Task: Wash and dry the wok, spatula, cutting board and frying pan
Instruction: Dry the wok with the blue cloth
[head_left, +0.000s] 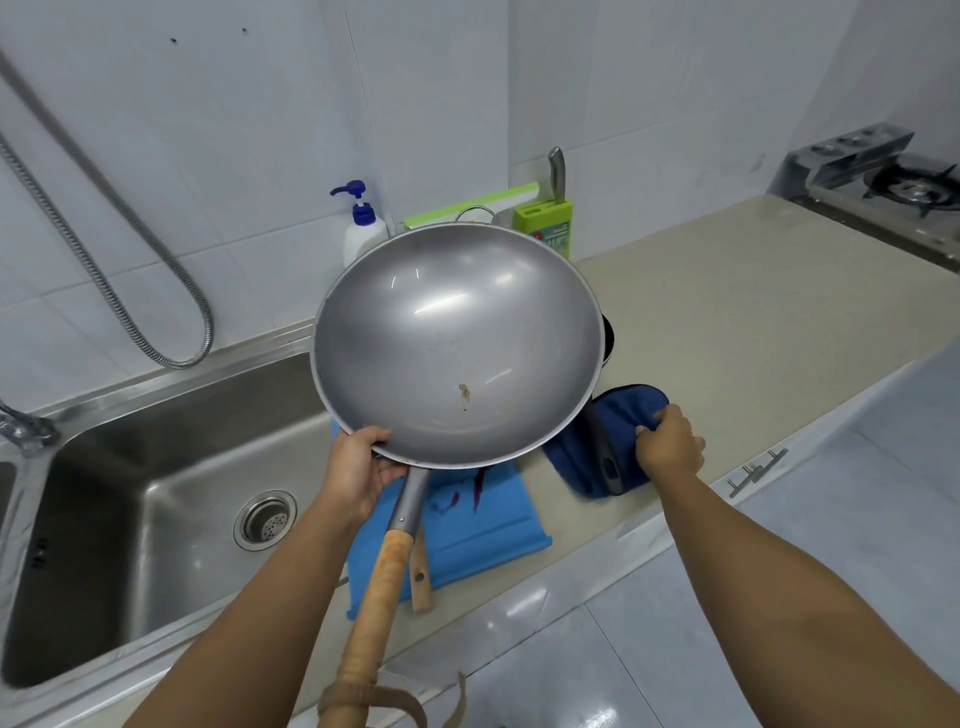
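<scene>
My left hand (358, 470) grips the near rim of a large grey wok (457, 343), held tilted above the counter beside the sink; a small brown stain shows inside it. Its long wrapped handle (376, 587) points toward me. My right hand (670, 441) pinches a dark blue cloth (631, 410) lying on the counter. A black handle (605, 452), probably the frying pan's, lies across the cloth; the pan is mostly hidden behind the wok. A blue cutting board (483, 525) with purple stains lies under the wok, and a wooden handle end (420, 577), perhaps the spatula's, rests on it.
A steel sink (145, 467) with a drain strainer (265, 519) is at left, a metal hose (104, 270) on the wall above. A soap pump bottle (363, 228), a green knife block (545, 226) and a green board stand by the wall. A gas stove (904, 187) is far right.
</scene>
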